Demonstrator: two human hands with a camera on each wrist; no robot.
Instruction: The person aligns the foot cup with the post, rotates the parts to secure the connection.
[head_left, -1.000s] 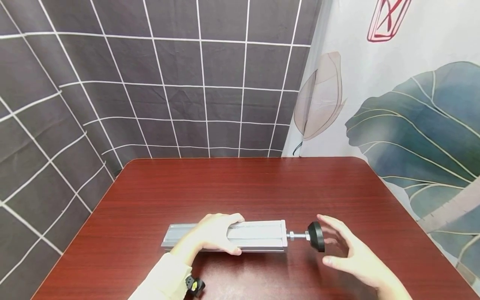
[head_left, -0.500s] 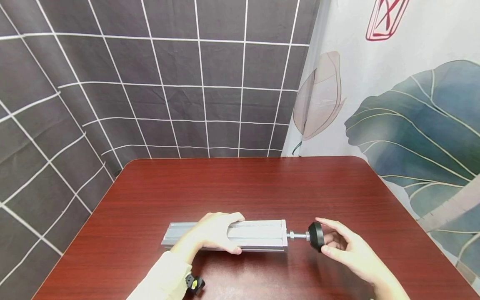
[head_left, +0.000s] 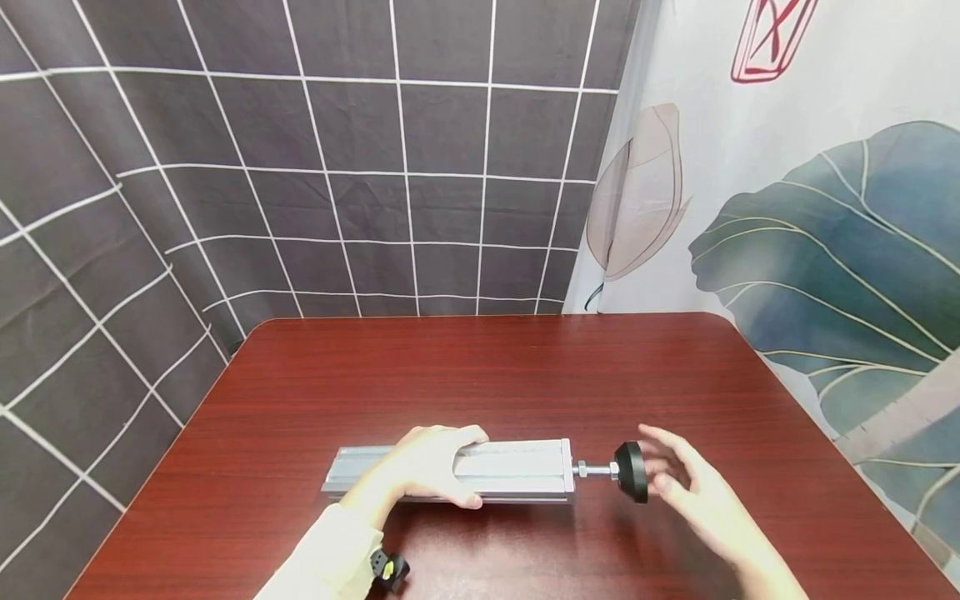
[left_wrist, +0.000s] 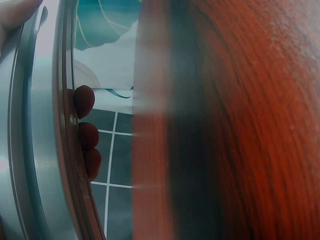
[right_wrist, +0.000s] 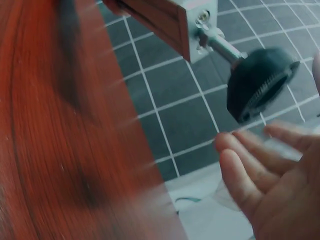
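Note:
A silver aluminium profile [head_left: 513, 468] lies crosswise in front of me, held off the tabletop. My left hand [head_left: 435, 465] grips it around the middle from above, and in the left wrist view its fingertips [left_wrist: 89, 135] curl round the far side. From the profile's right end a threaded rod [head_left: 598, 471] with nuts sticks out, carrying a black levelling foot [head_left: 632, 472]. Just right of that foot is my right hand [head_left: 701, 492], fingers loosely spread and holding nothing. In the right wrist view a small gap shows between its fingers and the black foot.
The reddish-brown wooden table [head_left: 480, 375] extends beneath both hands. Behind it hangs a dark grey grid-patterned curtain [head_left: 360, 200], with a white leaf-print curtain [head_left: 810, 250] at the right. A small black device [head_left: 390, 570] is worn at the left wrist.
The right hand closed in on the black foot, with thumb and fingers at its rim half a second ago, then let go and drew slightly right. The left hand kept its grip in place.

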